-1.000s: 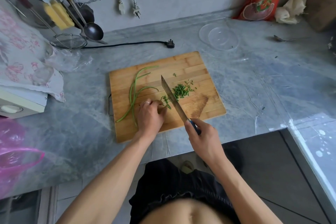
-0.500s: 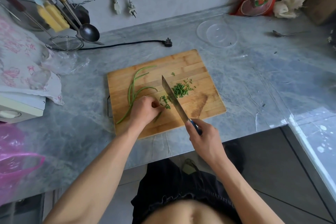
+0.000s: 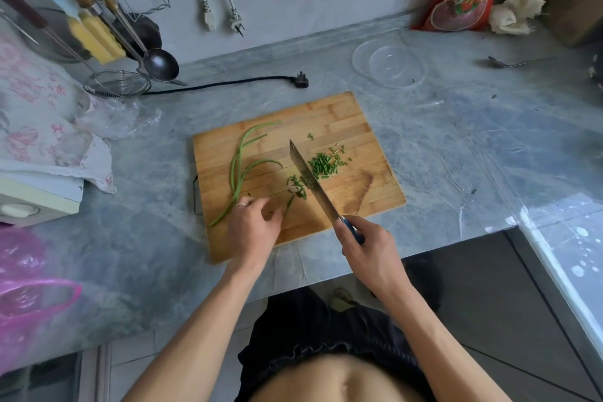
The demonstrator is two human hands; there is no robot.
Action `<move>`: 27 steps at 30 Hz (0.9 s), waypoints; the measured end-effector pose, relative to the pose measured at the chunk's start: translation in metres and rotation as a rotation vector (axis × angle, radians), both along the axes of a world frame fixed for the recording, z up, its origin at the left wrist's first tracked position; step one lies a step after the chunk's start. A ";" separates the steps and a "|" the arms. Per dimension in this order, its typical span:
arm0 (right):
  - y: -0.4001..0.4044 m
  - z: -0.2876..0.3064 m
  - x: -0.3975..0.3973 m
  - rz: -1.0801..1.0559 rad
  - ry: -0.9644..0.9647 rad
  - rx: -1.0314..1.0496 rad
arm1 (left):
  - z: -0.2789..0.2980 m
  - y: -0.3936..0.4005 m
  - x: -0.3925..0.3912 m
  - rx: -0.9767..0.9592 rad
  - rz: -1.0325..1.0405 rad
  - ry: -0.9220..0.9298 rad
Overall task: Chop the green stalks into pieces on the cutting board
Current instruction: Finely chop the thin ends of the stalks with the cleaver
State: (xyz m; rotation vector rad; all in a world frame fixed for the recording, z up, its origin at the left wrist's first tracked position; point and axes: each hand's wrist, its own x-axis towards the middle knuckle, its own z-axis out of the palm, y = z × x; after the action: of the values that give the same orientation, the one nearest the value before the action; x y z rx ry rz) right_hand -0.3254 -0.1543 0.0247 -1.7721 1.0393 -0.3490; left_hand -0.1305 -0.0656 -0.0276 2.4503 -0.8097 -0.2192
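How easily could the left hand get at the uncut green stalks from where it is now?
Probably easily: the left hand lies right beside the uncut green stalks, with bare cutting board between them and the knife off to its right.

On the cutting board (image 3: pixel 352 127), whole stalks (image 3: pixel 239 166) lie left, chopped pieces (image 3: pixel 324 163) right, the knife (image 3: pixel 310 179) between; a bowl (image 3: pixel 388 65) sits behind.

- Cutting board (image 3: pixel 359 127): striped wood, matt.
- Knife (image 3: pixel 310 181) blade: dull metal.
- Counter (image 3: pixel 456 147): grey marbled stone, smooth.
- Far bowl (image 3: pixel 390 66): clear plastic.
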 end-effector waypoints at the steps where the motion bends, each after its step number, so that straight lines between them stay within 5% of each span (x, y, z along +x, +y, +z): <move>1: 0.000 0.000 0.000 0.000 0.002 -0.002 | -0.001 -0.002 -0.004 0.005 0.010 -0.019; 12: 0.009 0.003 -0.005 0.051 -0.013 -0.002 | -0.009 -0.008 -0.008 -0.126 -0.150 -0.048; 27: 0.018 0.002 -0.001 0.185 0.101 -0.074 | -0.015 0.021 -0.022 0.071 -0.302 -0.262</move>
State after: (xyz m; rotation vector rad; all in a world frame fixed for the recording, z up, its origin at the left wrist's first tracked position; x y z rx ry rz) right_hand -0.3262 -0.1363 0.0267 -1.9520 0.9337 -0.1863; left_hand -0.1528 -0.0445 -0.0429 2.4447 -1.3075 -0.0357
